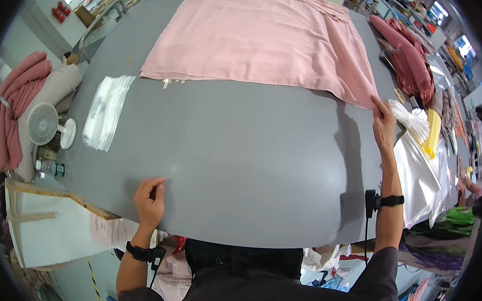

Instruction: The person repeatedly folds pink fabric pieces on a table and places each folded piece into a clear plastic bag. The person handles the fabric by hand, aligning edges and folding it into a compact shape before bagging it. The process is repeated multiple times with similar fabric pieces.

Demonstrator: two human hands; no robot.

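Note:
A large pink cloth (252, 39) lies spread over the far part of the grey table (240, 158), with small white tags showing under its near left edge. My right hand (383, 118) grips the cloth's near right corner between thumb and fingers, and the fabric runs in slanting folds up from that corner. Near the table's front edge on the left is my left hand (151, 199), loosely curled, away from the cloth; nothing shows in it.
White plastic bags (107, 112) lie stacked at the left. Beyond them stand a small white fan (43, 124) and a plastic bottle (50, 168). White ties (410, 121), clear plastic sheets (415, 173) and folded dark-pink fabric (408, 53) line the right side. An open box (58, 226) stands front left.

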